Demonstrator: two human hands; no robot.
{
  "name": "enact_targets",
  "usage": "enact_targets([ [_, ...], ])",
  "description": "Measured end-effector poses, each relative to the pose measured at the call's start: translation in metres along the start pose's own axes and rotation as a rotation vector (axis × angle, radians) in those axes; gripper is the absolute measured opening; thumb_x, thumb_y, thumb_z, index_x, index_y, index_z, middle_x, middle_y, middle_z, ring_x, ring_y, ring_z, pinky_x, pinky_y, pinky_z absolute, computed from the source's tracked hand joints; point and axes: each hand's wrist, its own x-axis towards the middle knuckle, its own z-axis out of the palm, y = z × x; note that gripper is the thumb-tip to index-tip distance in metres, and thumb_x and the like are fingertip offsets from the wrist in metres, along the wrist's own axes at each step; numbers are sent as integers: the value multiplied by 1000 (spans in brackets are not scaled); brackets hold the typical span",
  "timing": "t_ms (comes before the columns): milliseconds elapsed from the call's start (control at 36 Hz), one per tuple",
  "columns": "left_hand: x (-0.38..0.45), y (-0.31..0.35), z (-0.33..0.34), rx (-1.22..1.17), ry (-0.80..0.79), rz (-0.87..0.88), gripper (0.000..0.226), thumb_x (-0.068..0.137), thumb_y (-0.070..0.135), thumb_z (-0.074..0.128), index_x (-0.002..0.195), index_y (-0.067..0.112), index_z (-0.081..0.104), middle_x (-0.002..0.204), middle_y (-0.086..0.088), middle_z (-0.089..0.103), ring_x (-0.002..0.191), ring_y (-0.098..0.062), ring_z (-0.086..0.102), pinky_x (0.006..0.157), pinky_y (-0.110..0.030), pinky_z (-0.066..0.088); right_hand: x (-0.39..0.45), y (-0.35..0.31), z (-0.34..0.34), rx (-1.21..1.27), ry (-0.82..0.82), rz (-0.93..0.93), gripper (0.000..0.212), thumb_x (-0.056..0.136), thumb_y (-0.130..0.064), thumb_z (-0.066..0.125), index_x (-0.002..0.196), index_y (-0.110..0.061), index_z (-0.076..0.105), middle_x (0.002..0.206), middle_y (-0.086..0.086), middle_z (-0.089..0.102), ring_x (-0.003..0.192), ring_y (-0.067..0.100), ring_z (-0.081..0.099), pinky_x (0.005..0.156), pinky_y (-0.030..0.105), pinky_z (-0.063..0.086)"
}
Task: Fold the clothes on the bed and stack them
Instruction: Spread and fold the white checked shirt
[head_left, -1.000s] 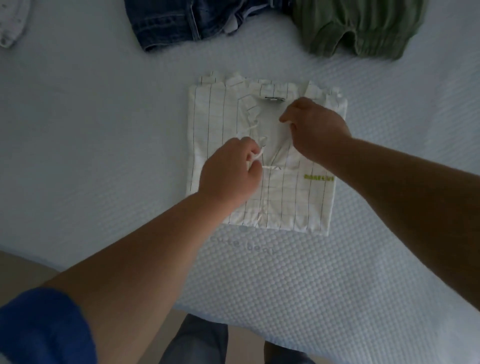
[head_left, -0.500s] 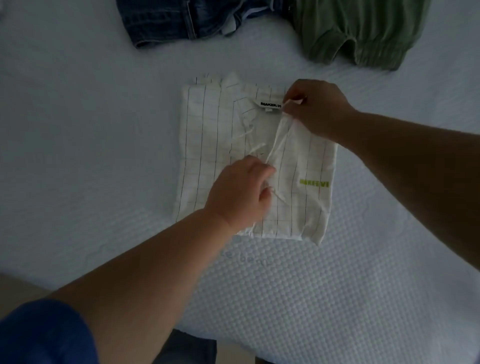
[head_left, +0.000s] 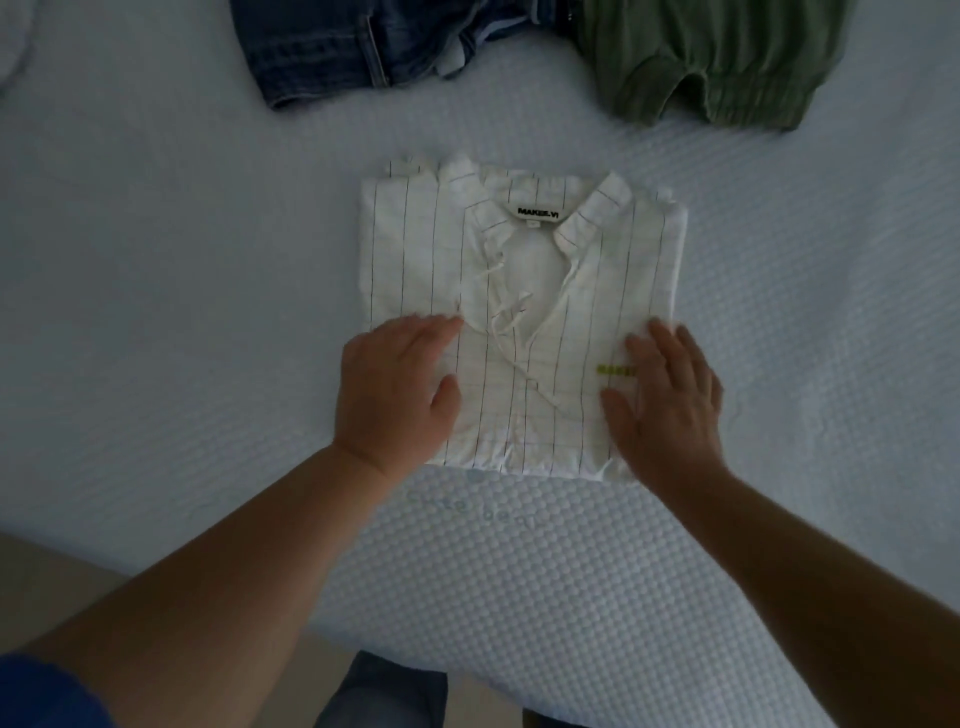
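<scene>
We find the white pinstriped cotton shirt (head_left: 519, 312), folded to a rectangle, lying flat at the middle of the pale blue quilted bed cover (head_left: 156, 312). Our left hand (head_left: 395, 389) and right hand (head_left: 670, 400) rest flat, fingers extended, on the shirt's near corners, in our judgement to smooth the fold. Beyond the shirt lie dark blue denim jeans (head_left: 363, 47) and a green ribbed garment (head_left: 717, 57), both unfolded. Room lighting is dim.
</scene>
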Motion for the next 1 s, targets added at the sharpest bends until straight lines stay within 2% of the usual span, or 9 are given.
enact_targets([
  [56, -6, -5, 1, 38, -3, 3, 50, 73, 17, 60, 122, 8, 60, 120, -11, 63, 118, -33, 54, 96, -51, 40, -11, 4, 4, 101, 32, 92, 61, 89, -41, 46, 142, -12, 34, 152, 8, 26, 141, 25, 15, 114, 43, 10],
  [111, -10, -11, 3, 45, 70, -26, 51, 70, 19, 61, 120, 6, 60, 119, -15, 62, 116, -36, 54, 96, -52, 40, -13, 3, 5, 319, 61, 295, 63, 88, -40, 52, 142, -15, 32, 147, 3, 30, 135, 22, 27, 112, 47, 24],
  [222, -7, -22, 4, -80, 103, -374, 52, 78, 25, 64, 126, 9, 53, 123, -15, 54, 117, -33, 48, 97, -46, 39, 6, 4, -3, 618, 56, 605, 54, 86, -37, 60, 134, -20, 44, 124, -4, 54, 110, 15, 53, 93, 36, 45],
  [389, 20, -25, -4, -451, 56, -802, 44, 79, 32, 62, 116, 9, 55, 105, -1, 61, 95, -19, 59, 73, -27, 42, 37, 7, -22, 862, -172, 688, 17, 83, -24, 69, 97, -16, 64, 101, 1, 68, 96, 22, 63, 94, 45, 49],
  [500, 31, -28, -18, -700, -69, -917, 30, 81, 22, 66, 105, 4, 64, 103, -13, 67, 92, -29, 64, 87, -42, 53, 40, -5, -29, 949, -282, 689, 16, 77, -14, 73, 89, -16, 63, 98, 1, 67, 93, 23, 63, 95, 46, 48],
  [611, 25, -22, -36, -891, -111, -917, 18, 83, 8, 64, 101, 9, 67, 101, -12, 68, 91, -25, 66, 86, -39, 53, 24, -20, -41, 974, -218, 683, 31, 76, -14, 73, 105, -16, 63, 104, 2, 67, 99, 25, 62, 94, 49, 48],
  [722, 4, -12, -69, -922, -126, -876, 11, 81, 11, 66, 92, 14, 69, 89, -6, 71, 82, -21, 68, 75, -32, 54, -10, -44, -68, 955, -223, 617, 22, 79, -16, 68, 99, -22, 60, 102, -1, 66, 97, 24, 62, 90, 49, 50],
  [861, -37, 0, -125, -905, -137, -822, 7, 83, 16, 65, 88, 20, 68, 91, -4, 71, 86, -23, 67, 81, -37, 52, -59, -75, -109, 1030, -222, 591, 22, 78, -12, 66, 91, -29, 59, 96, 0, 67, 87, 22, 64, 60, 34, 51],
  [1000, -83, -1, -174, -931, -104, -836, 13, 85, 18, 63, 98, 19, 66, 98, -5, 70, 88, -24, 67, 81, -38, 52, -98, -101, -136, 1152, -288, 538, 30, 77, -9, 68, 99, -30, 62, 92, -4, 71, 81, 20, 69, 55, 33, 54],
])
